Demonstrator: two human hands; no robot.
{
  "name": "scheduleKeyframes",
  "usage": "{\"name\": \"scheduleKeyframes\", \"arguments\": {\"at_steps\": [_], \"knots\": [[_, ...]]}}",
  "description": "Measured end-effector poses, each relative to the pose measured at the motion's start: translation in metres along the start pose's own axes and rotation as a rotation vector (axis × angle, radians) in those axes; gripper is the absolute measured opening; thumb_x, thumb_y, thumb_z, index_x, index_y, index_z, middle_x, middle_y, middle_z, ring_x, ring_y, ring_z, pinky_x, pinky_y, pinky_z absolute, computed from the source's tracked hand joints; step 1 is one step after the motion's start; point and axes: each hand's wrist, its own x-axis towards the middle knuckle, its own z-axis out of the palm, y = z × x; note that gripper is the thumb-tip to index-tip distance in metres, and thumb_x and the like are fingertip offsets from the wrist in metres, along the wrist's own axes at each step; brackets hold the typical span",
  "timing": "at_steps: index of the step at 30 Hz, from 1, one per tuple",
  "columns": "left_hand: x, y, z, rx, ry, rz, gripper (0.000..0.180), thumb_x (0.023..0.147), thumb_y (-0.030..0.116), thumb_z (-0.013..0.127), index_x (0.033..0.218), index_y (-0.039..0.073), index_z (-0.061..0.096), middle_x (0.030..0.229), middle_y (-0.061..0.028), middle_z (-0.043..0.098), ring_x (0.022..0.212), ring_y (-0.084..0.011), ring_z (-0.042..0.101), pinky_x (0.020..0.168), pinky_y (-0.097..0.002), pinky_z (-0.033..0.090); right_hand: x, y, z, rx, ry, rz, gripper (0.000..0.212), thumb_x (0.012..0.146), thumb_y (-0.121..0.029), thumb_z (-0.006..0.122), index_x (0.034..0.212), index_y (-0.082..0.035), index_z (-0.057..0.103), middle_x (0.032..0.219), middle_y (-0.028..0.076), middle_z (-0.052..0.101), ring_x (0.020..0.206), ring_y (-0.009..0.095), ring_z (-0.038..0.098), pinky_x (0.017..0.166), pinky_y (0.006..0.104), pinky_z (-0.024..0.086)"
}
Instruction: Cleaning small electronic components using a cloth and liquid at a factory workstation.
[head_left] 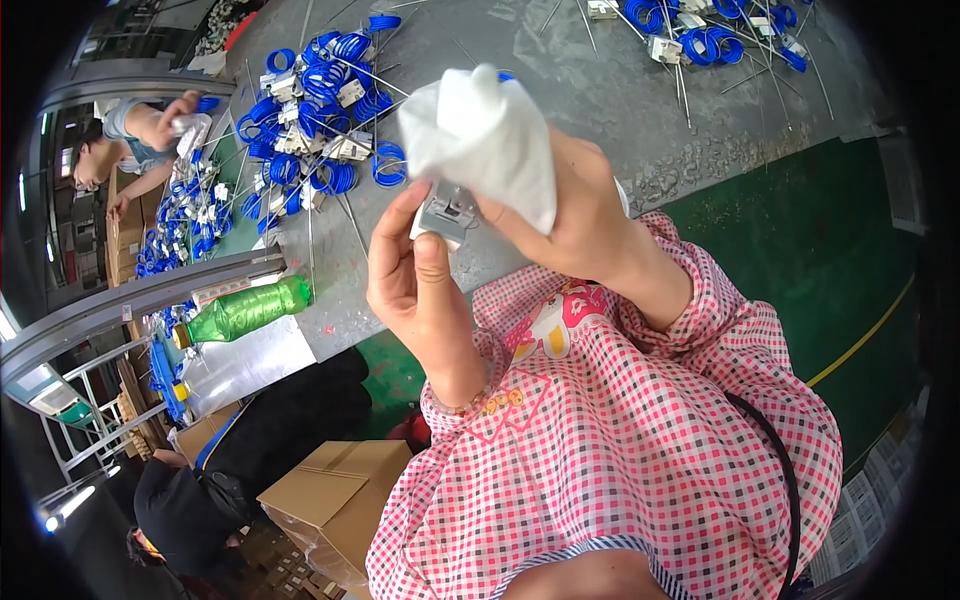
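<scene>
My left hand [418, 295] pinches a small white-and-grey boxy part [446, 220] between thumb and fingers, with bits of metal showing on its face. Bunched over my right hand [590, 215] is a white cloth [480, 130], held just above that part and touching or nearly touching it. The cloth hides most of the right fingers and the part's upper side. Left of my hands, a heap of blue coiled tubes with white boxes [325, 110] lies on the grey table [480, 35].
More blue coils with white boxes [700, 40] lie at the far right of the table. A green bottle [250, 308] rests on its side at the left. Beyond a metal rail [150, 300], a co-worker [140, 145] handles similar parts. Below stands an open cardboard box [335, 490].
</scene>
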Motion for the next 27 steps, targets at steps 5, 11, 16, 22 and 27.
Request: {"name": "scheduleKeyframes", "arguments": {"at_steps": [5,11,16,22,27], "knots": [[0.001,0.003,0.003,0.083,-0.004,-0.054,0.033,0.081,0.012,0.054,0.108,-0.007,0.047,0.1,-0.0113,0.055,0.088,-0.0118,0.052,0.077,-0.0217,0.039,-0.011,0.007,0.006,0.197,0.062,0.254,0.024,0.075,-0.005,0.058,0.096,0.004,0.052,0.089,0.012,0.059,0.077,0.019,0.06,0.062,0.0267,0.046],[0.001,0.002,0.005,0.073,-0.002,-0.029,0.038,0.082,0.02,0.053,0.105,-0.011,0.047,0.095,-0.0127,0.055,0.085,-0.015,0.053,0.077,-0.0255,0.041,-0.01,0.01,0.012,0.582,0.274,0.404,0.027,0.081,-0.006,0.052,0.106,0.003,0.048,0.097,0.008,0.056,0.087,0.013,0.054,0.073,0.0238,0.044],[0.0,0.007,0.008,0.138,0.009,-0.048,0.039,0.083,0.021,0.052,0.105,-0.011,0.047,0.095,-0.0135,0.055,0.085,-0.0158,0.053,0.078,-0.0267,0.041,-0.005,0.014,0.01,0.881,0.415,0.505,0.026,0.083,-0.006,0.048,0.108,0.003,0.046,0.099,0.008,0.055,0.089,0.012,0.053,0.075,0.0236,0.043],[0.0,0.01,0.007,0.182,0.048,-0.088,0.03,0.081,0.016,0.055,0.104,-0.004,0.052,0.087,-0.006,0.057,0.074,-0.0065,0.05,0.067,-0.0179,0.038,-0.013,0.013,0.002,0.361,0.141,0.317,0.031,0.076,-0.005,0.059,0.105,0.003,0.049,0.098,0.009,0.057,0.09,0.014,0.054,0.076,0.0233,0.042],[-0.001,0.004,0.008,0.229,0.054,-0.063,0.03,0.081,0.016,0.055,0.104,-0.004,0.052,0.089,-0.0066,0.057,0.077,-0.0073,0.05,0.069,-0.0186,0.038,-0.008,0.017,0.004,0.445,0.303,0.418,0.027,0.078,-0.006,0.057,0.103,0.002,0.051,0.097,0.008,0.057,0.088,0.012,0.054,0.075,0.0226,0.043]]}}
